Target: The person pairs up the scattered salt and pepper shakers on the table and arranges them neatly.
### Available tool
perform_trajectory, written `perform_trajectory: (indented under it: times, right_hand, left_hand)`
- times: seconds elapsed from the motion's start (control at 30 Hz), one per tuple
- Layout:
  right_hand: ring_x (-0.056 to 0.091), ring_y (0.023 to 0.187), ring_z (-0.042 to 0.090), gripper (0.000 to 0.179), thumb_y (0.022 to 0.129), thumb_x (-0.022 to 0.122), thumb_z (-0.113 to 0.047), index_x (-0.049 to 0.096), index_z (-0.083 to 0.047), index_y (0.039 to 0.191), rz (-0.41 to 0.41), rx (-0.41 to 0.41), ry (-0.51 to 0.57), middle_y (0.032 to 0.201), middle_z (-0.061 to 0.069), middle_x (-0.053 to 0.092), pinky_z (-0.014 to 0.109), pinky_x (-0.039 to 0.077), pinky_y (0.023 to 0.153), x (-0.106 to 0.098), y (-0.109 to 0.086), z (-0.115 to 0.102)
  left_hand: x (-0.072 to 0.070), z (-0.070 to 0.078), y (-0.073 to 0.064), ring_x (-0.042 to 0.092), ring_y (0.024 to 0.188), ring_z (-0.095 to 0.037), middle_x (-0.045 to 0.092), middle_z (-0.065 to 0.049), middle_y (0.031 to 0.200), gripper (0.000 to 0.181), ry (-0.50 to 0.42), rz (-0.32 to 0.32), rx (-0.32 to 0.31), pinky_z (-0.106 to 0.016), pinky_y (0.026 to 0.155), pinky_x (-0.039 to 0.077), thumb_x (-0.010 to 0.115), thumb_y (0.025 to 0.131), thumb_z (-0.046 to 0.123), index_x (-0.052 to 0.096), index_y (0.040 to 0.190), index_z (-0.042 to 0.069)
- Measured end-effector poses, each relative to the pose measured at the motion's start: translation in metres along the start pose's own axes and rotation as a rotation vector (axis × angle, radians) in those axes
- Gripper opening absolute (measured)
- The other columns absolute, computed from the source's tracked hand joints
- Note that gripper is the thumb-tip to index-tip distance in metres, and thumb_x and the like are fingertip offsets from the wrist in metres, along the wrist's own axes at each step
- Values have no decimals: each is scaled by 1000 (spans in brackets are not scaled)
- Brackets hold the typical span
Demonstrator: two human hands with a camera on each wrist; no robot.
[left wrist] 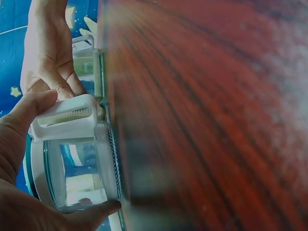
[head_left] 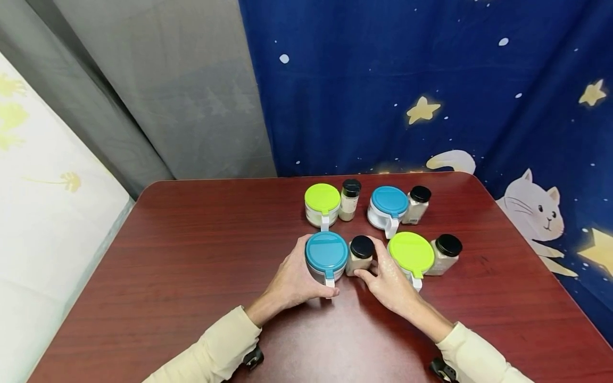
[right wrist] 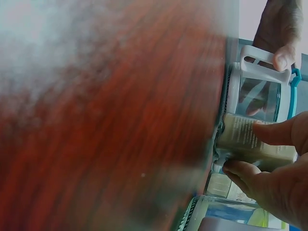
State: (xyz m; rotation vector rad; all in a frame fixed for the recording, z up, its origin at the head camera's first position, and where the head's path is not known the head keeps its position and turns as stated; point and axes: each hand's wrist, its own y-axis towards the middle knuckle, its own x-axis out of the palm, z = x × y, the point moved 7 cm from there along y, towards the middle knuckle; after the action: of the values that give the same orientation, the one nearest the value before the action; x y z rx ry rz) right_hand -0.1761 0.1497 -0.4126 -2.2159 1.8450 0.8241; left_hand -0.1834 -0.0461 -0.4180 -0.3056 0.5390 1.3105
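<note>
My left hand curls round a clear jar with a blue lid, its thumb on the white handle. The left wrist view shows the jar's glass body on the table, with the fingers along its far side. Just right of it, my right hand grips a small black-capped spice bottle between thumb and fingers. In the right wrist view this bottle has a printed label and stands close beside the blue-lidded jar.
Behind are a green-lidded jar, a black-capped shaker, another blue-lidded jar and another black-capped bottle. Close to my right hand stand a second green-lidded jar and a bottle. Curtains hang beyond the reddish-brown table.
</note>
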Motion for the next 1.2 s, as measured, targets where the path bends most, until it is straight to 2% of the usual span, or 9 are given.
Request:
perform_trajectory:
  times: [0.23,0.4,0.63,0.9,1.0,1.13,1.2]
  right_hand:
    - [63,106,26,66,87,72,12,39,-1,143,-13,11,-26,127,18,56,42,53,89,1,0,3]
    - [62,105,25,66,88,72,11,39,-2,143,-22,20,-54,127,17,57,43,52,90,3,0,3]
    - [59,105,27,70,87,75,6,37,0,145,-4,11,-154,127,18,57,47,49,92,1,0,1]
    - [55,118,33,76,87,74,5,31,0,150,9,56,-187,136,22,53,52,45,99,-1,-2,2]
    - [52,123,34,81,87,72,5,26,-3,153,10,62,-179,142,23,49,53,44,100,-2,-3,2]
    - [42,137,33,92,85,71,8,18,-6,158,16,30,-97,155,21,37,50,39,107,-5,-4,-5]
    - [35,144,32,95,84,71,9,16,-7,159,16,3,-56,160,15,30,47,33,111,-6,-6,-11]
  left_hand:
    - [3,-2,4,59,113,-22,59,-4,129,112,9,-11,0,-46,94,49,100,57,31,37,148,14]
    - [4,-3,4,59,114,-23,59,-4,130,113,13,-16,-5,-47,95,49,100,57,32,37,149,13]
    - [6,-2,4,58,116,-23,57,-4,132,114,4,-33,3,-47,97,47,100,59,32,35,150,13]
    - [10,-1,4,56,118,-23,54,-5,135,115,1,-51,11,-47,99,46,99,60,32,33,151,11]
    - [10,0,4,54,122,-24,52,-7,138,122,-16,-56,19,-49,102,44,99,60,31,27,155,10]
    - [9,4,1,48,131,-27,44,-11,148,134,-13,-55,28,-53,105,41,98,60,39,14,161,14]
    - [4,9,-1,46,133,-27,41,-10,151,133,14,-33,31,-55,104,41,95,62,48,13,162,17]
